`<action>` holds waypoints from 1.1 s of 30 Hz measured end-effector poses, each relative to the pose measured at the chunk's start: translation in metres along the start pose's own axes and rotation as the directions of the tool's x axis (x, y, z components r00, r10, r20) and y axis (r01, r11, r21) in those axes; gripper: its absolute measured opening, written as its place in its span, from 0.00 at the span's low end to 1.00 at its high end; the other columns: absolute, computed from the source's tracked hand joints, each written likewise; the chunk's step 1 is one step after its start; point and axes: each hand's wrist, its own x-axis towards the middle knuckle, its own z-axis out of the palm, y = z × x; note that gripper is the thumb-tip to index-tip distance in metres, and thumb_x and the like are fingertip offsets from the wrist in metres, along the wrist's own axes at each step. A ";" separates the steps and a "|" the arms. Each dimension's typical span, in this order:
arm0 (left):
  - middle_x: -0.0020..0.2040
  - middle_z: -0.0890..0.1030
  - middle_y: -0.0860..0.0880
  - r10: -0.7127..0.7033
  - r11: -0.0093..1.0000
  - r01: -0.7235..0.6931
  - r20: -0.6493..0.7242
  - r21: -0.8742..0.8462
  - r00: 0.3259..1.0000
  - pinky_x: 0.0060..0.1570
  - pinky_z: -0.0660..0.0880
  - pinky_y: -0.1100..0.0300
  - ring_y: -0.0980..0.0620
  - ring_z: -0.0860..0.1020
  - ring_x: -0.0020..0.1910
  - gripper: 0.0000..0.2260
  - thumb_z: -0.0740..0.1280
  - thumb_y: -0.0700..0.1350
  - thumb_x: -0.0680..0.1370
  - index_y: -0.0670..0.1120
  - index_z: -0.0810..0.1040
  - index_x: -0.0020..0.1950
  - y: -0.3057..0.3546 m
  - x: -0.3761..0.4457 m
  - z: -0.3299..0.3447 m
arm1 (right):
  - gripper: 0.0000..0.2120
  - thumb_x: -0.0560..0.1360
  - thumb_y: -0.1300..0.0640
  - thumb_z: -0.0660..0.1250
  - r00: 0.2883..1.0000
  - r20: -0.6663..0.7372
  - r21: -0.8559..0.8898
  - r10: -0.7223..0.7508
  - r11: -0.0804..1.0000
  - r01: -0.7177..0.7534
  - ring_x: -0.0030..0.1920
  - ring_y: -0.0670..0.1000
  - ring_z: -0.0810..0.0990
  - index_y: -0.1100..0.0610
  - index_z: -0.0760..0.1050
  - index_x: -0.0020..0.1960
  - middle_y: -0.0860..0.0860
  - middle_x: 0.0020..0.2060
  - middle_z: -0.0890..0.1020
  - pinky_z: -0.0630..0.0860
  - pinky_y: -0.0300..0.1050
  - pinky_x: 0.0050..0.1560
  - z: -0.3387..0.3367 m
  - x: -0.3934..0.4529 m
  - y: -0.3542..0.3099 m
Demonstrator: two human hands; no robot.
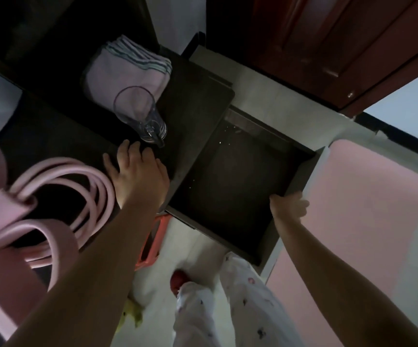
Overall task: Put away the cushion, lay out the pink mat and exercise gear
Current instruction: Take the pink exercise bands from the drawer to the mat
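Pink foam is already lying on the floor: the pink mat is spread out just beyond the open drawer, on its far-right side, so we are judging that the mat step is done and that we are now hunting for the exercise gear. We are holding the drawer's front edge with our right hand, fingers curled over the rim, while our left hand is resting flat and open on the dark desk just left of the drawer. The drawer is looking empty, so the next move probably calls for pushing it shut and turning to the pink looped bands further left of it. A glass and a folded towel are sitting beyond our left hand. The room is dim, the drawer's corners are hard to make out, and we are seeing no cushion anywhere.
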 end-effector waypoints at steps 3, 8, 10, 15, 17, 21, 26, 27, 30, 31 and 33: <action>0.68 0.71 0.41 -0.006 1.000 0.006 0.007 0.010 1.000 0.71 0.49 0.39 0.44 0.59 0.72 0.16 0.57 0.45 0.78 0.39 0.75 0.60 0.002 -0.002 -0.001 | 0.25 0.74 0.59 0.64 1.000 0.004 -0.008 -0.006 1.000 0.006 0.64 0.63 0.67 0.63 0.61 0.68 0.64 0.66 0.66 0.69 0.56 0.62 -0.001 0.001 0.003; 0.65 0.73 0.40 -0.006 1.000 0.006 0.008 0.008 1.000 0.70 0.49 0.38 0.43 0.61 0.71 0.15 0.57 0.44 0.77 0.38 0.75 0.59 0.004 -0.002 -0.004 | 0.22 0.74 0.60 0.64 0.993 0.057 0.028 -0.100 0.995 0.098 0.62 0.63 0.70 0.62 0.65 0.65 0.63 0.64 0.67 0.72 0.52 0.57 0.010 -0.006 -0.007; 0.65 0.73 0.41 -0.002 1.000 0.002 0.009 -0.001 1.000 0.71 0.49 0.38 0.43 0.61 0.71 0.15 0.57 0.44 0.77 0.39 0.75 0.60 0.004 -0.002 -0.004 | 0.22 0.74 0.61 0.64 0.986 0.087 0.071 -0.139 0.989 0.133 0.61 0.63 0.71 0.61 0.65 0.66 0.62 0.65 0.67 0.73 0.51 0.54 0.017 -0.012 -0.013; 0.60 0.77 0.39 0.012 1.000 -0.012 0.001 -0.013 1.000 0.70 0.51 0.36 0.41 0.65 0.69 0.14 0.60 0.42 0.77 0.38 0.76 0.58 0.005 -0.003 -0.005 | 0.25 0.76 0.67 0.59 0.933 0.169 0.206 -0.318 0.937 0.282 0.64 0.60 0.72 0.60 0.60 0.71 0.61 0.68 0.67 0.71 0.44 0.53 0.036 -0.024 -0.033; 0.57 0.78 0.37 0.009 1.000 -0.009 0.006 -0.017 1.000 0.69 0.52 0.36 0.40 0.67 0.67 0.13 0.61 0.41 0.76 0.36 0.78 0.56 0.006 -0.004 -0.007 | 0.26 0.77 0.67 0.56 0.900 0.274 0.258 -0.338 0.928 0.270 0.69 0.60 0.67 0.60 0.54 0.74 0.60 0.72 0.63 0.69 0.48 0.65 0.044 -0.027 -0.044; 0.57 0.78 0.37 -0.004 1.000 0.005 0.047 -0.011 0.999 0.70 0.51 0.36 0.40 0.67 0.67 0.13 0.60 0.42 0.77 0.37 0.78 0.55 0.007 -0.004 -0.011 | 0.21 0.79 0.67 0.52 0.805 0.562 0.456 -0.189 0.883 -0.111 0.70 0.62 0.65 0.65 0.57 0.72 0.64 0.71 0.63 0.66 0.52 0.68 0.055 -0.035 -0.071; 0.53 0.80 0.38 0.006 1.000 -0.006 0.049 -0.003 0.999 0.68 0.55 0.34 0.38 0.71 0.64 0.11 0.62 0.42 0.76 0.38 0.79 0.52 0.005 -0.002 -0.011 | 0.20 0.77 0.68 0.57 0.653 0.739 0.498 -0.166 0.788 -0.363 0.68 0.60 0.69 0.61 0.65 0.68 0.65 0.67 0.69 0.71 0.51 0.61 0.078 -0.053 -0.093; 0.51 0.81 0.37 0.009 1.000 -0.009 0.033 -0.009 0.999 0.66 0.57 0.33 0.37 0.72 0.62 0.10 0.64 0.41 0.75 0.37 0.80 0.50 0.005 -0.001 -0.011 | 0.19 0.77 0.68 0.58 0.641 0.748 0.506 -0.171 0.773 -0.384 0.63 0.58 0.74 0.60 0.67 0.67 0.63 0.61 0.75 0.70 0.51 0.63 0.081 -0.055 -0.098; 0.47 0.82 0.37 0.018 1.000 -0.018 0.008 -0.002 1.000 0.62 0.61 0.30 0.36 0.77 0.57 0.07 0.69 0.39 0.72 0.37 0.81 0.46 0.006 -0.001 -0.011 | 0.18 0.77 0.67 0.59 0.633 0.753 0.491 -0.179 0.794 -0.358 0.65 0.64 0.72 0.61 0.68 0.66 0.67 0.64 0.72 0.63 0.53 0.72 0.084 -0.057 -0.107; 0.46 0.82 0.37 0.022 1.000 -0.022 0.009 0.004 1.000 0.61 0.61 0.29 0.36 0.77 0.56 0.07 0.69 0.39 0.71 0.37 0.82 0.46 0.007 -0.001 -0.012 | 0.21 0.77 0.67 0.58 0.630 0.757 0.481 -0.173 0.800 -0.359 0.71 0.65 0.63 0.61 0.64 0.69 0.69 0.70 0.62 0.60 0.53 0.73 0.085 -0.056 -0.107; 0.45 0.82 0.38 0.027 1.000 -0.028 0.018 0.002 0.999 0.61 0.62 0.30 0.36 0.77 0.56 0.07 0.70 0.39 0.71 0.38 0.82 0.46 0.005 -0.001 -0.012 | 0.24 0.77 0.68 0.57 0.618 0.767 0.487 -0.172 0.783 -0.387 0.72 0.64 0.57 0.61 0.59 0.72 0.67 0.72 0.55 0.61 0.52 0.72 0.086 -0.054 -0.105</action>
